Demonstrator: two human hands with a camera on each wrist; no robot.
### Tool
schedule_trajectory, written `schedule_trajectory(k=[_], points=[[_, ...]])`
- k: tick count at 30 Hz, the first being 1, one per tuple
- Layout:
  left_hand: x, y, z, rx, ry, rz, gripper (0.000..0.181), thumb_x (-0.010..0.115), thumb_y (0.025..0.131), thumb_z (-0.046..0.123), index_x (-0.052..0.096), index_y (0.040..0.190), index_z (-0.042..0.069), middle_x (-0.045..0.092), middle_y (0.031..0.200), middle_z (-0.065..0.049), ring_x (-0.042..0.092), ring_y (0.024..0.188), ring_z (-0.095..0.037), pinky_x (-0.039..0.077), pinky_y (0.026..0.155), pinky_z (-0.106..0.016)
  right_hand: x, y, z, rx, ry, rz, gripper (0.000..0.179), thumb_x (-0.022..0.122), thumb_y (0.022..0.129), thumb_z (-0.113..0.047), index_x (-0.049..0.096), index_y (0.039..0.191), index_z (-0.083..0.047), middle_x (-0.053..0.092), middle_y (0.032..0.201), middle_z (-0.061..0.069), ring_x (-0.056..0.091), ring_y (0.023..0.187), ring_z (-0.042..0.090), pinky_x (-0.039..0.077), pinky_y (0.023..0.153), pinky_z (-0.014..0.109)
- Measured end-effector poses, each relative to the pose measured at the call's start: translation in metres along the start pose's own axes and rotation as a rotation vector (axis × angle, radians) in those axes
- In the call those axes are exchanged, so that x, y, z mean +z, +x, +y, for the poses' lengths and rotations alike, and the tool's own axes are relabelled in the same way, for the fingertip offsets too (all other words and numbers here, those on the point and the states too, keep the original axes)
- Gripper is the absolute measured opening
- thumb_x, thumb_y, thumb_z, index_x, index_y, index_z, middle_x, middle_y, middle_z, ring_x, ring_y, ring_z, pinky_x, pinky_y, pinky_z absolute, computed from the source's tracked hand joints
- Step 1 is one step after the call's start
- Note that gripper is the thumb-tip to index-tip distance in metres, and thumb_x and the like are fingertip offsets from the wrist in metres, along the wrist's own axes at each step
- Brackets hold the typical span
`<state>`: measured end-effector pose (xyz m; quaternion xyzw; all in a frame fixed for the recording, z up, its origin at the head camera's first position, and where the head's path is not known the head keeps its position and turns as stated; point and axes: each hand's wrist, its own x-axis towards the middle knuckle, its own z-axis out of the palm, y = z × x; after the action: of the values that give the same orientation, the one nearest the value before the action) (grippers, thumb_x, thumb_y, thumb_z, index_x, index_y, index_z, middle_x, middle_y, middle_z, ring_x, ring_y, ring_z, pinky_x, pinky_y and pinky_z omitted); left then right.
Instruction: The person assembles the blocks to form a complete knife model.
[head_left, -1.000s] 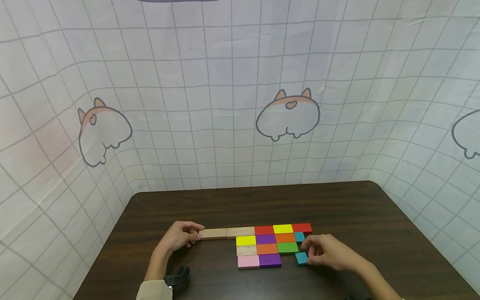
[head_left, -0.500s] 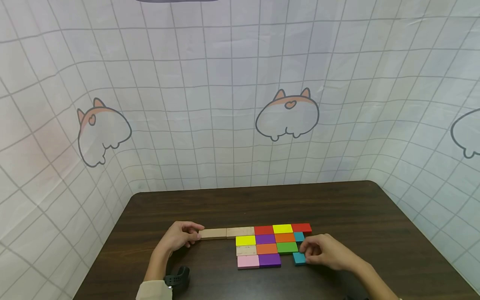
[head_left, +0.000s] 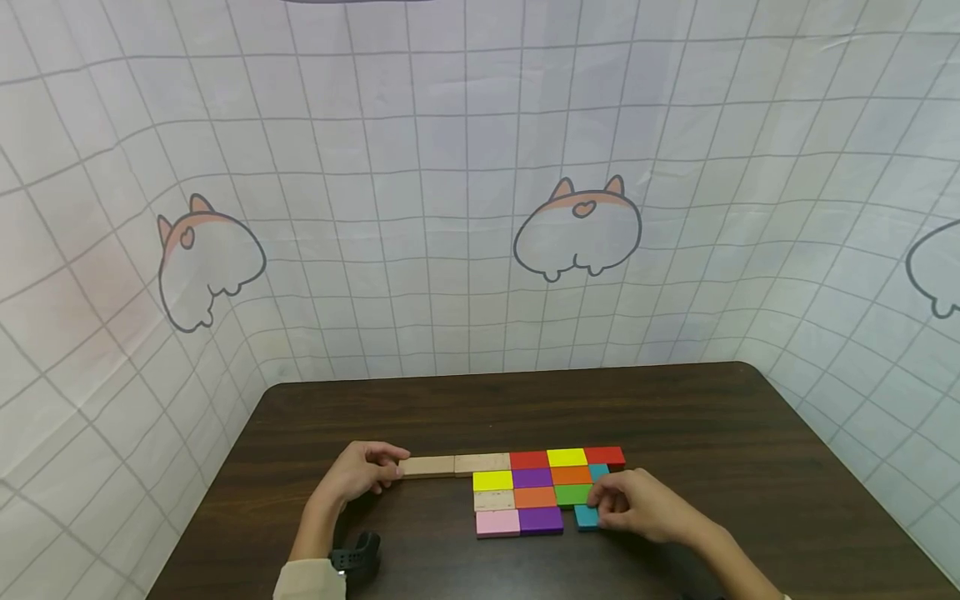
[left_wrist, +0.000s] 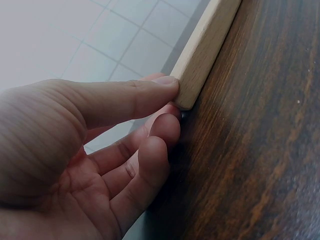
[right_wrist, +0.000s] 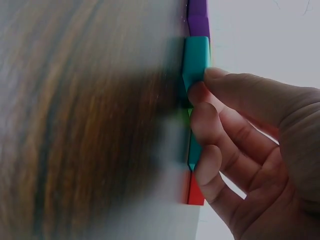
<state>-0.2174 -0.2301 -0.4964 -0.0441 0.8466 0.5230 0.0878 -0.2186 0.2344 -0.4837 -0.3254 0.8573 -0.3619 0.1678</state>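
Note:
At the left end of the row, my left hand (head_left: 356, 475) pinches the end of a plain wooden block (head_left: 427, 467) between thumb and fingertips; the left wrist view shows the thumb on the side of this wooden block (left_wrist: 205, 55). Toward the right, my right hand (head_left: 645, 505) grips the near end of a teal block (head_left: 587, 517) with thumb and index finger. A small gap separates that teal block from the dark purple block (head_left: 541, 521) in the front row. Just behind it lies a green block (head_left: 573, 495), partly covered by my fingers.
Flat rows of coloured blocks include a pink block (head_left: 497, 523), a yellow block (head_left: 492, 481) and an orange block (head_left: 535, 497). A second teal block (head_left: 598, 472) sits behind my right hand. The dark wooden table (head_left: 435, 417) meets a checked cloth backdrop (head_left: 420, 250).
My right hand has slid the teal block left, toward the dark purple block in the front row. My left hand stays at the wooden block's end.

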Motion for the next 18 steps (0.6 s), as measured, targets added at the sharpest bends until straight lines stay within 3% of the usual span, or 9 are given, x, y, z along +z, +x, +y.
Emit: schedule_trajectory(k=[18], points=[[0.0008, 0.0009, -0.0016, 0.001, -0.004, -0.002, 0.022, 0.075, 0.092, 0.008, 0.077, 0.113, 0.006, 0.069, 0.083, -0.005, 0.063, 0.071, -0.019, 0.053, 0.064, -0.033, 0.0070, 0.0091, -0.0082, -0.008, -0.018, -0.014, 0.013, 0.076, 0.093, -0.017, 0.071, 0.103, -0.011, 0.063, 0.081, -0.011, 0.057, 0.071, -0.001, 0.051, 0.066, 0.020]])
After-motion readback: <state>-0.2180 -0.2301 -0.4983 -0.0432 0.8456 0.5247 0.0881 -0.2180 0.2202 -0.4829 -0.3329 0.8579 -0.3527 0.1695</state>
